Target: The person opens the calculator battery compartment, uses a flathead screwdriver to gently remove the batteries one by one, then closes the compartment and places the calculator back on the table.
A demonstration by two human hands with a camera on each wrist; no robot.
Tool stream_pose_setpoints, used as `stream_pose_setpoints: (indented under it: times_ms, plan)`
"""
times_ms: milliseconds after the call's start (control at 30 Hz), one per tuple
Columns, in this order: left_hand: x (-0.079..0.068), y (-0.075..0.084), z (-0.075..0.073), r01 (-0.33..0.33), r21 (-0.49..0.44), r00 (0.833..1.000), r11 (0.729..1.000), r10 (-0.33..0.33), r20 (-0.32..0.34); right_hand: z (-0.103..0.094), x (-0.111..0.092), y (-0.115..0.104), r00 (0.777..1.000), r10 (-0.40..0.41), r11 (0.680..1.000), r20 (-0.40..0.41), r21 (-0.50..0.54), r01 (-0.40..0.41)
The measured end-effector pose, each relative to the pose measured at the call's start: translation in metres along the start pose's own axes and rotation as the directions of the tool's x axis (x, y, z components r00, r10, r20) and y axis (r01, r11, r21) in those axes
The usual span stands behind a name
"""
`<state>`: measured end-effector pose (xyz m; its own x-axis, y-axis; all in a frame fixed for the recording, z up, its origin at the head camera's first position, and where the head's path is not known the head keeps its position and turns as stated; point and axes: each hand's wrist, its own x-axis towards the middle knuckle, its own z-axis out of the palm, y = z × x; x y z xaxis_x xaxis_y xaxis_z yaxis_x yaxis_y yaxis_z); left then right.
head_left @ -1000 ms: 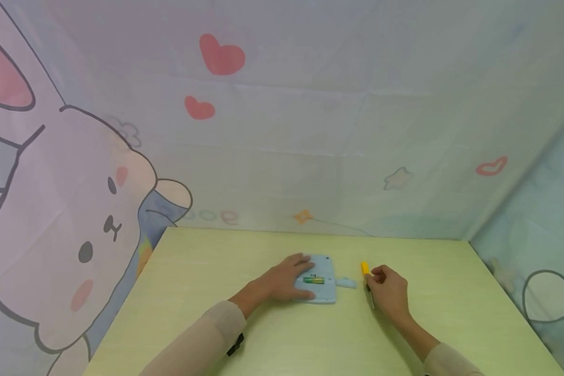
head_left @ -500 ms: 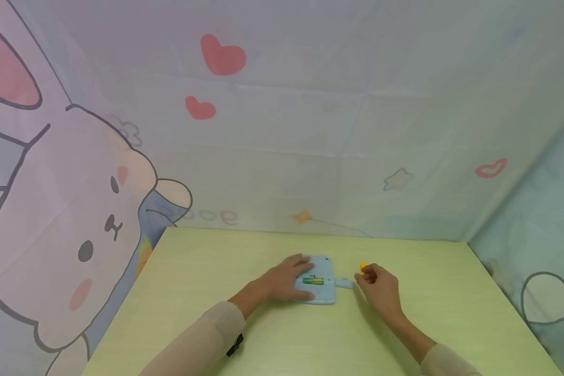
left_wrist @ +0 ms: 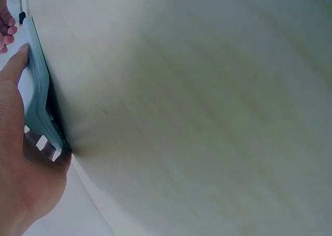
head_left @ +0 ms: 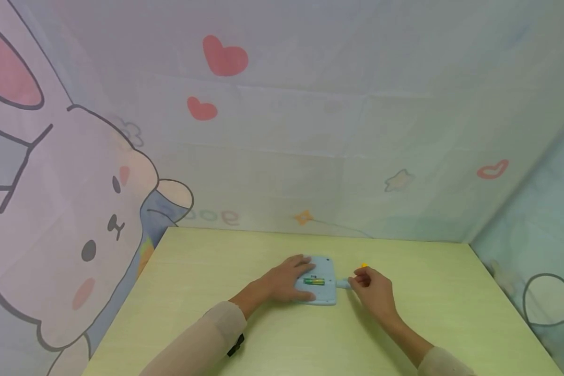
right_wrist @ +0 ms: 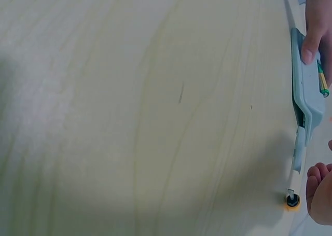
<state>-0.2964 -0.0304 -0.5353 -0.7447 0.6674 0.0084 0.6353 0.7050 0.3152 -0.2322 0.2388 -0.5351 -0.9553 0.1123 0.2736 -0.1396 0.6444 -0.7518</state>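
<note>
A light blue flat device [head_left: 323, 292] lies on the table with its back up and green-and-yellow batteries [head_left: 314, 281] in an uncovered slot. My left hand [head_left: 284, 280] holds it, thumb across the near side and other fingers over the far side. The left wrist view shows lower fingers [left_wrist: 63, 155] at its end. A narrow light blue battery cover [head_left: 343, 283] lies just right of the device. My right hand [head_left: 376, 295] is at the cover's right end, fingers loosely bent, fingertips overlapping it. Behind these fingers, a yellow-and-black screwdriver [right_wrist: 292, 200] is mostly hidden in the head view.
The pale yellow-green table [head_left: 216, 261] extends around both hands. A cloth backdrop [head_left: 282, 130] with a printed rabbit and hearts rises behind its back edge and along the sides.
My right hand has moved left, away from the screwdriver, until its fingertips overlap the cover's right end. The left hand and the device stay in place.
</note>
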Motion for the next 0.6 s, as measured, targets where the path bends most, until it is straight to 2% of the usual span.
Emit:
stream_pose_setpoints:
  times_ms: [167,600]
  plan:
    - [-0.0001,0.0005,-0.0001,0.006,-0.009,1.0,1.0,-0.006,-0.004,0.0024,-0.0004,-0.0008,1.0,-0.003,1.0,0.03,0.027,0.002]
    - [0.0015,-0.0017,0.0019,0.001,0.022,1.0,1.0,-0.001,0.01,0.0091,-0.0046,-0.0064,0.998,-0.061,0.995,0.034,0.082,0.058]
